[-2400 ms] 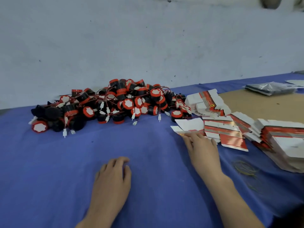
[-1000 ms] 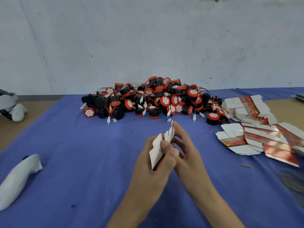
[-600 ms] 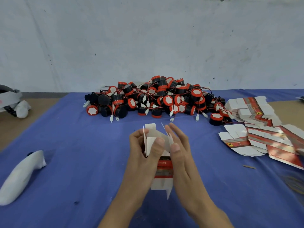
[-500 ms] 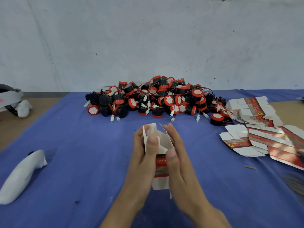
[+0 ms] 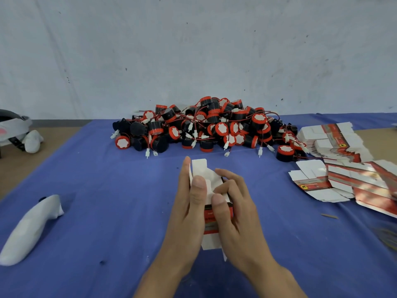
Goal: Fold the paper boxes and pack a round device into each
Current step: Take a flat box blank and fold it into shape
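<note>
Over the middle of the blue cloth both hands hold one white and red paper box (image 5: 209, 186), partly opened, its top flaps pointing away from me. My left hand (image 5: 190, 211) grips its left side, thumb on the front. My right hand (image 5: 233, 211) grips the right side, fingers curled over a top flap. A heap of black and red round devices (image 5: 206, 127) with white plugs lies behind them. Flat unfolded boxes (image 5: 335, 179) are spread at the right.
A blue cloth (image 5: 96, 190) covers the table against a grey wall. A white handle-shaped object (image 5: 30, 229) lies at the left front. A white and black headset (image 5: 15, 132) sits at the far left edge on bare brown tabletop.
My right hand took a flat box from the right pile and brought it to the middle. Both hands have opened it up, and the right fingers now bend a top flap inward.
</note>
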A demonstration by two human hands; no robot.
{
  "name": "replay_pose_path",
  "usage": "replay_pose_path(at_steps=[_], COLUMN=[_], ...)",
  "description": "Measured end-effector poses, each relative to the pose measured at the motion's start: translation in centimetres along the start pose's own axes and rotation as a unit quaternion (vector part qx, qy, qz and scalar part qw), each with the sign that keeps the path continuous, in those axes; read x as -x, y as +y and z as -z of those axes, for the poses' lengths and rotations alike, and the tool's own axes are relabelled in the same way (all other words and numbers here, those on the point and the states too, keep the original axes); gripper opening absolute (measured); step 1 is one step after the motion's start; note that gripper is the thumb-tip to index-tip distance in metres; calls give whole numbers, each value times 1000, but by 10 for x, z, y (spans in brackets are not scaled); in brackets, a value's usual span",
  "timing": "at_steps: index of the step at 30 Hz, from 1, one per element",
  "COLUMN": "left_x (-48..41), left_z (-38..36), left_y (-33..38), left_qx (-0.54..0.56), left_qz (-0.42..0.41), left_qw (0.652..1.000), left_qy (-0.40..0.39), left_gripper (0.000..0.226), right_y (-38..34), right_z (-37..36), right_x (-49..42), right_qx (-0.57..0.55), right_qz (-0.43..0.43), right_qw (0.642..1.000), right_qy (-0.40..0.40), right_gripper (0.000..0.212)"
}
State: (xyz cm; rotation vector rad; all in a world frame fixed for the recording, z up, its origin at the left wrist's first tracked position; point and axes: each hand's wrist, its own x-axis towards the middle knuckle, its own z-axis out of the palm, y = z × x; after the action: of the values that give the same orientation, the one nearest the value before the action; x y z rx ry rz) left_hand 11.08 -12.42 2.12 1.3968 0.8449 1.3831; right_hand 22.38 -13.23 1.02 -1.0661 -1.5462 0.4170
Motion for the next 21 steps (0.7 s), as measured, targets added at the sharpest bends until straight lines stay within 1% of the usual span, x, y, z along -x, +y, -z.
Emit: replay_pose_path(at_steps=[2, 5, 6, 8, 9, 12, 14, 16, 18, 20, 21], left_x=[-1, -3, -3, -4, -4, -4, -3, -4, -7, -11, -13], left_z=[-1, -2, -2, -1, 0, 0, 0, 1, 3, 4, 4], left_y=[2, 8, 9, 9, 8, 5, 2, 0, 0, 1, 3], left_qx=[5, 5, 4, -5, -9, -36, -46, -42, -6, 67, 99], left_qz=[0, -20, -25, -34, -35, -42, -49, -45, -9, 51, 77], left_qw=[1000, 999, 999, 999, 999, 998, 998, 998, 999, 994, 990], left_qy=[-12, -25, -23, -15, -11, -6, -14, -20, -49, -68, -69], left_gripper=[81, 43, 34, 23, 21, 20, 20, 26, 42, 62, 65], right_y=[0, -1, -2, -1, -1, -1, -1, 1, 4, 7, 8], right_z=[2, 5, 6, 7, 7, 7, 9, 11, 14, 17, 19], right_x=[0, 0, 0, 2, 3, 2, 0, -3, -5, -6, -7], right_qx=[-3, -40, -63, -91, -87, -62, -41, -8, 13, 27, 38], right_qz=[0, -5, -16, -41, -44, -21, -4, 8, 17, 25, 32], right_qw=[1000, 999, 998, 994, 994, 996, 998, 1000, 1000, 999, 998], right_qy=[4, 2, -8, -44, -58, -60, -42, -20, 7, 30, 35], right_gripper=[43, 36, 38, 44, 46, 42, 38, 35, 32, 32, 33])
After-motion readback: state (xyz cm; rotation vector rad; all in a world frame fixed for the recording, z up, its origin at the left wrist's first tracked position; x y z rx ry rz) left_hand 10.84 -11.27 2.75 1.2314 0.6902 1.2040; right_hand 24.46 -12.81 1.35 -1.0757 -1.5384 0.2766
